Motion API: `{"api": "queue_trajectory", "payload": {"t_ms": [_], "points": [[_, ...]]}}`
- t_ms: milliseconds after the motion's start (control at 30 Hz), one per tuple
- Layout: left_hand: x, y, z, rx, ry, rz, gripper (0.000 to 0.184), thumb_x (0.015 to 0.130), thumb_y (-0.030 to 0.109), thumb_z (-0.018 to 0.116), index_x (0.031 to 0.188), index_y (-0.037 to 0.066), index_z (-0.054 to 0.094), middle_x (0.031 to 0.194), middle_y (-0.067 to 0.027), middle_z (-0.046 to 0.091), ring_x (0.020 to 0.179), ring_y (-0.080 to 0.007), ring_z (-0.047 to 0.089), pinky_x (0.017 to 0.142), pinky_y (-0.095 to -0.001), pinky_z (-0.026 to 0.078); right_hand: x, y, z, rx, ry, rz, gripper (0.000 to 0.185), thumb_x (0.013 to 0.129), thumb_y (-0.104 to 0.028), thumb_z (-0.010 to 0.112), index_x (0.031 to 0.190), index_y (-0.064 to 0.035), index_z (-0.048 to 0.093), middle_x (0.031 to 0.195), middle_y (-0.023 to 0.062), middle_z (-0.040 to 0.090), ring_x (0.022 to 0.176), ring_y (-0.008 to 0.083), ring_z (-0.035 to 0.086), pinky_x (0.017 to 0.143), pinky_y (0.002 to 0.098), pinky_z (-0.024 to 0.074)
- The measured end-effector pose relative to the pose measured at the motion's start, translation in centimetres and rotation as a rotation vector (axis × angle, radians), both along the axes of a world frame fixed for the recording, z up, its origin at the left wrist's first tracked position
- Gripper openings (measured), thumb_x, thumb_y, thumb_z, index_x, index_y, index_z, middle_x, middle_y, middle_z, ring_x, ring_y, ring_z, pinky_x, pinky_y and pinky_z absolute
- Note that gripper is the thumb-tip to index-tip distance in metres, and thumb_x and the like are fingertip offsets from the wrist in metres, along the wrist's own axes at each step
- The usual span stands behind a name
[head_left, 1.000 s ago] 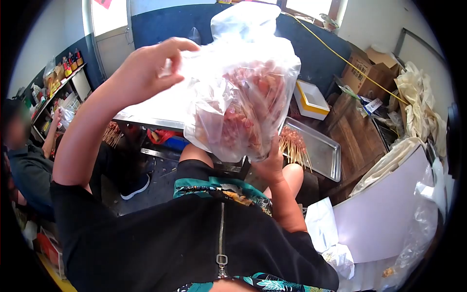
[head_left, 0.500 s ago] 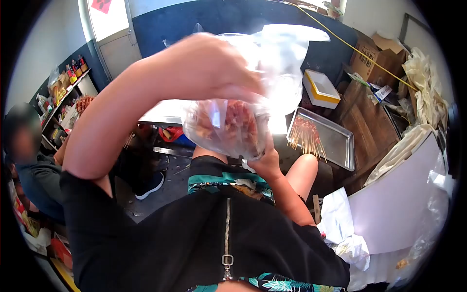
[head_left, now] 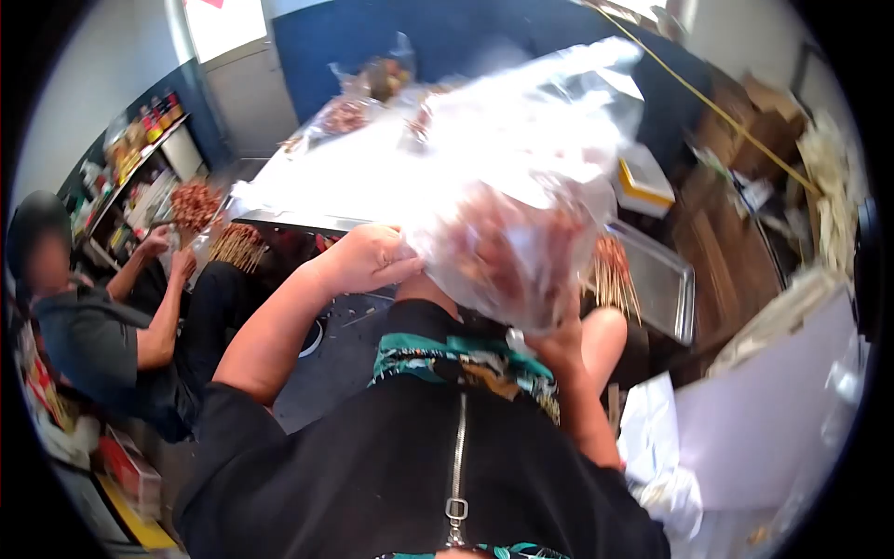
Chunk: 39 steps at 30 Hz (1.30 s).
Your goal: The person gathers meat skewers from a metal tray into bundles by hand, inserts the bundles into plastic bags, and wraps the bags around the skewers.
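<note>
A clear plastic bag (head_left: 503,256) full of reddish meat pieces hangs in front of me, its loose top flaring up to the right. My left hand (head_left: 372,259) is closed at the bag's left side, fingers curled against the plastic. Under the lower right of the bag, my right hand (head_left: 559,340) grips it, with most of its fingers hidden behind the plastic. Just to the right, meat skewers (head_left: 615,275) lie on a metal tray (head_left: 666,284), partly covered by the bag.
A brightly lit table (head_left: 326,182) bears more bags of meat (head_left: 345,115). On the left sits another person (head_left: 102,340), hands near a bunch of skewers (head_left: 196,203). A white-and-yellow foam box (head_left: 644,182) and cardboard boxes (head_left: 768,112) stand right.
My left hand has come down from above the bag to its left side. The bag has shifted right, and my view has turned, showing more of the table and the other person.
</note>
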State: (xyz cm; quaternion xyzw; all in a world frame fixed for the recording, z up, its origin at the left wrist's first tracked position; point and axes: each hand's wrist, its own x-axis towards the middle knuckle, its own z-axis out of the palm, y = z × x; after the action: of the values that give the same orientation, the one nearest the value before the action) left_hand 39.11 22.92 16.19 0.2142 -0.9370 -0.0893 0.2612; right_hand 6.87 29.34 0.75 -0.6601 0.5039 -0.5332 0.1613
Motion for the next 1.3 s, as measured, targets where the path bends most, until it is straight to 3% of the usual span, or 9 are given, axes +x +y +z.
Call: {"api": "queue_trajectory", "payload": {"t_ms": [200, 400, 567, 633, 733, 867, 1033, 1100, 1300], "points": [[-2.7, 3.1, 5.7, -0.491, 0.327, -0.003, 0.020, 0.073, 0.011, 0.063, 0.093, 0.010, 0.065, 0.066, -0.0029, 0.052, 0.058, -0.0198, 0.051, 0.059, -0.0305, 0.044, 0.7, 0.5, -2.0, 0.081, -0.116, 0.036, 0.102, 0.065, -0.012, 0.076, 0.141, -0.0002, 0.010, 0.127, 0.0147, 0.051, 0.114, 0.0250, 0.053, 0.093, 0.0346, 0.0439], [-5.5, 2.6, 1.5, -0.684, -0.145, -0.208, 0.019, 0.075, 0.017, 0.056, 0.094, 0.015, 0.059, 0.064, 0.0029, 0.046, 0.064, -0.0119, 0.056, 0.064, -0.0254, 0.045, -0.6, 1.4, -2.5, 0.250, -0.411, 0.187, 0.103, 0.061, -0.005, 0.071, 0.145, -0.0057, 0.011, 0.131, 0.0129, 0.044, 0.116, 0.0229, 0.049, 0.096, 0.0326, 0.0409], [-1.2, -5.4, -0.3, -0.420, -0.076, 0.249, 0.029, 0.074, 0.015, 0.065, 0.102, 0.007, 0.062, 0.077, -0.0076, 0.057, 0.073, -0.0240, 0.058, 0.073, -0.0356, 0.048, -0.8, 2.1, -1.6, 0.259, -0.433, 0.131, 0.105, 0.056, 0.002, 0.070, 0.145, -0.0060, 0.014, 0.132, 0.0088, 0.042, 0.117, 0.0219, 0.046, 0.096, 0.0327, 0.0392], [-2.2, -8.1, -3.9, -0.012, 0.026, 0.304, 0.031, 0.072, 0.014, 0.067, 0.101, 0.005, 0.060, 0.085, -0.0138, 0.063, 0.086, -0.0308, 0.060, 0.077, -0.0379, 0.048, -0.5, 2.2, -0.4, 0.224, -0.425, 0.088, 0.104, 0.057, 0.001, 0.070, 0.145, -0.0058, 0.014, 0.132, 0.0098, 0.042, 0.116, 0.0212, 0.046, 0.096, 0.0326, 0.0392], [-4.9, -8.1, -8.0, 0.748, -0.073, 0.059, 0.030, 0.079, 0.013, 0.065, 0.106, 0.002, 0.060, 0.094, -0.0121, 0.064, 0.088, -0.0197, 0.060, 0.082, -0.0329, 0.047, -1.0, 2.3, 0.6, 0.218, -0.204, -0.060, 0.101, 0.063, -0.009, 0.075, 0.143, -0.0010, 0.014, 0.127, 0.0149, 0.048, 0.114, 0.0228, 0.051, 0.093, 0.0317, 0.0427], [-3.8, -4.7, -3.1, 0.925, -0.277, -0.007, 0.029, 0.080, 0.020, 0.068, 0.102, 0.003, 0.064, 0.091, -0.0077, 0.066, 0.086, -0.0164, 0.060, 0.079, -0.0318, 0.047, -3.8, 1.9, -1.7, 0.179, -0.098, -0.107, 0.104, 0.062, -0.010, 0.076, 0.142, 0.0012, 0.011, 0.115, 0.0183, 0.057, 0.101, 0.0261, 0.060, 0.085, 0.0316, 0.0475], [-2.7, 1.1, 4.8, 0.294, -0.125, -0.054, 0.030, 0.074, 0.034, 0.074, 0.081, 0.006, 0.068, 0.083, -0.0073, 0.066, 0.080, -0.0231, 0.063, 0.074, -0.0309, 0.049, -3.2, 2.1, -1.1, 0.240, -0.049, -0.072, 0.106, 0.060, -0.009, 0.075, 0.143, 0.0005, 0.010, 0.115, 0.0187, 0.057, 0.101, 0.0263, 0.061, 0.085, 0.0326, 0.0478], [-3.0, 3.1, 7.4, -0.507, 0.087, 0.021, 0.027, 0.069, 0.034, 0.077, 0.069, 0.009, 0.065, 0.080, -0.0045, 0.065, 0.076, -0.0220, 0.062, 0.072, -0.0311, 0.049, -2.6, 1.8, -1.6, 0.226, -0.052, -0.045, 0.106, 0.060, -0.009, 0.075, 0.143, 0.0009, 0.009, 0.116, 0.0188, 0.057, 0.101, 0.0263, 0.061, 0.085, 0.0326, 0.0477], [-8.2, 3.7, 7.1, -0.446, 0.321, 0.121, 0.038, 0.076, 0.031, 0.069, 0.106, 0.007, 0.061, 0.103, -0.0097, 0.060, 0.093, -0.0246, 0.057, 0.082, -0.0368, 0.043, -0.9, 1.7, -1.2, 0.323, -0.164, 0.044, 0.101, 0.059, -0.004, 0.073, 0.143, -0.0032, 0.017, 0.124, 0.0129, 0.050, 0.113, 0.0222, 0.052, 0.094, 0.0319, 0.0416]]}}
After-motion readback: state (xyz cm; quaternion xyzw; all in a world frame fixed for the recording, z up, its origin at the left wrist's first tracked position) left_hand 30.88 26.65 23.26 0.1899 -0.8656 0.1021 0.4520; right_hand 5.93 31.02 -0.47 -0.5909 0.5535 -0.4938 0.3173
